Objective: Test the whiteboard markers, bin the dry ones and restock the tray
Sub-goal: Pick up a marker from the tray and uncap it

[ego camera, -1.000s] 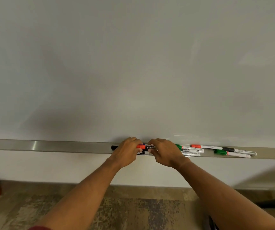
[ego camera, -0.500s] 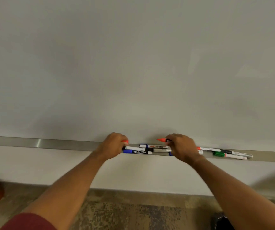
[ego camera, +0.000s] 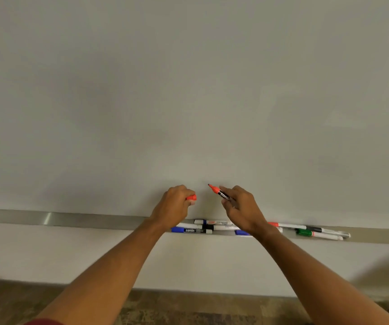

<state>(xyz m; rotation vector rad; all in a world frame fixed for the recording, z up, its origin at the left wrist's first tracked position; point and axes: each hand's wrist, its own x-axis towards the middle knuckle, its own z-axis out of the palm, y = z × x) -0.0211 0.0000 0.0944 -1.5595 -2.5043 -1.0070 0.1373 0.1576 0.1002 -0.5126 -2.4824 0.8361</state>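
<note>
Blank whiteboard (ego camera: 188,90) above a metal tray (ego camera: 71,219) — markers (ego camera: 317,232) crowd its right half. Left hand (ego camera: 173,206) clenches an orange cap (ego camera: 191,197); right hand (ego camera: 241,207) grasps the uncapped marker (ego camera: 220,193) — tip near the board

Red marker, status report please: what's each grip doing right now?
Right hand grips red marker, uncapped, tip near whiteboard. Left hand holds its cap. Other markers lie in tray. Nothing in the way.

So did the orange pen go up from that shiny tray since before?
Yes. The orange marker lay down at the metal tray before; now the right hand holds it above the tray, uncapped, its tip near the whiteboard.
</note>
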